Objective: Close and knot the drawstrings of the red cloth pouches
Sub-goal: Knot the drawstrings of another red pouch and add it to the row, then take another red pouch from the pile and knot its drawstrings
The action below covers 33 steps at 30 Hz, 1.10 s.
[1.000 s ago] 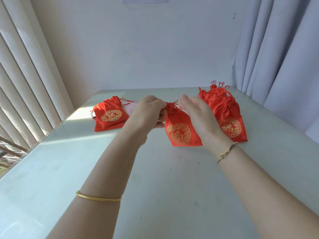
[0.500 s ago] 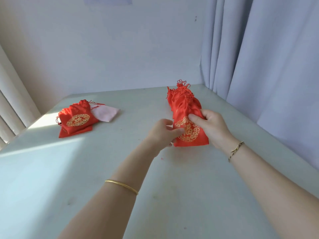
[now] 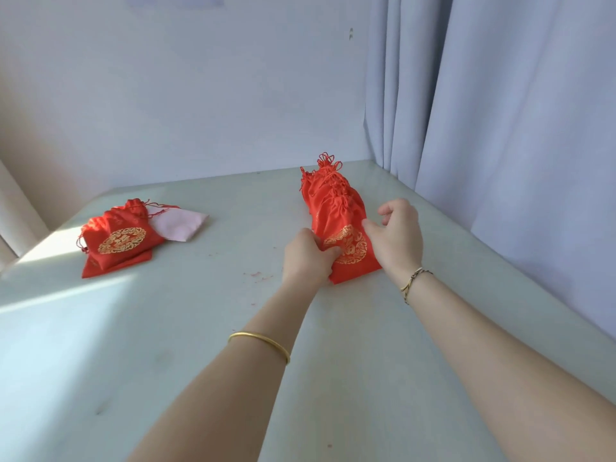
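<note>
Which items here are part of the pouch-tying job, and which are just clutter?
Job: right row of red pouches, left hand gripping its front pouch, right hand touching it; left pile of red pouches.
Clutter: pink cloth, curtain.

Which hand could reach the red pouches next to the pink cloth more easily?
Probably the left hand. It grips the pouch stack on the side facing that pile. The right hand touches the stack's other edge, so it would need to cross over.
</note>
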Tool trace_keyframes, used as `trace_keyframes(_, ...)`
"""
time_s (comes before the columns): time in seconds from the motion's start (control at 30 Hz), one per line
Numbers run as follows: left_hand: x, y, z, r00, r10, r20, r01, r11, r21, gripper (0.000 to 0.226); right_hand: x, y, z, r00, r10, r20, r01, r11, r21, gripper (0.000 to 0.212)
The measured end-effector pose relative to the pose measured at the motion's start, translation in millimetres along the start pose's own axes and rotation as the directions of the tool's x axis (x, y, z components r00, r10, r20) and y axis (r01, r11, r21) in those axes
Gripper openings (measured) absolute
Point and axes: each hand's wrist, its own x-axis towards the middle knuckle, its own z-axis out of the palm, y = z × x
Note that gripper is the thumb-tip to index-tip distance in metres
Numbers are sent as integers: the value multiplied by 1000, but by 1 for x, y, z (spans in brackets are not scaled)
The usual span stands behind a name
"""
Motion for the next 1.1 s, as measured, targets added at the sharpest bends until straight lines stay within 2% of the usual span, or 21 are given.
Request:
trace_keyframes(0.13, -6, -1, -9, 999, -13, 39, 17, 996, -85, 27, -22, -10, -8, 994, -69, -81, 74, 995, 63, 20)
trace_keyframes(0.27, -12, -6, -23, 999, -28, 45, 35, 986, -161, 30, -43, -24, 0, 977, -205, -53, 209, 974, 92, 18)
trace_keyframes(0.4, -11, -19, -54, 997, -74, -17, 68, 972, -226, 24, -61, -45, 22, 936, -353, -8, 351, 929, 115, 16)
trace_keyframes(0.47, -5, -32, -76, 991, -83, -108, 60, 977, -203, 19, -69, -56, 35, 917, -399, 17, 393, 909, 141, 16)
trace_keyframes(0.5, -1, -40, -87, 983, -75, -168, 50, 988, -147, 20, -72, -61, 41, 909, -415, 35, 406, 901, 152, 17)
trace_keyframes(0.57, 9, -60, -112, 957, -47, -285, 78, 992, 97, 28, -76, -73, 55, 896, -436, 86, 418, 893, 170, 18)
trace_keyframes(0.63, 17, -83, -142, 916, -36, -399, 172, 935, 311, 36, -81, -87, 77, 886, -437, 155, 408, 894, 186, 19)
trace_keyframes(0.73, 28, -112, -181, 888, -28, -459, 279, 826, 489, 39, -86, -105, 107, 876, -391, 282, 347, 917, 195, 21)
trace_keyframes(0.97, 55, -145, -207, 945, -81, -316, 291, 642, 709, 36, -96, -109, 141, 879, -300, 370, 203, 939, 279, 20)
trace_keyframes(1.1, 56, -142, -209, 911, 89, -404, 263, 630, 731, 28, -93, -104, 139, 879, -305, 366, 193, 931, 311, 20)
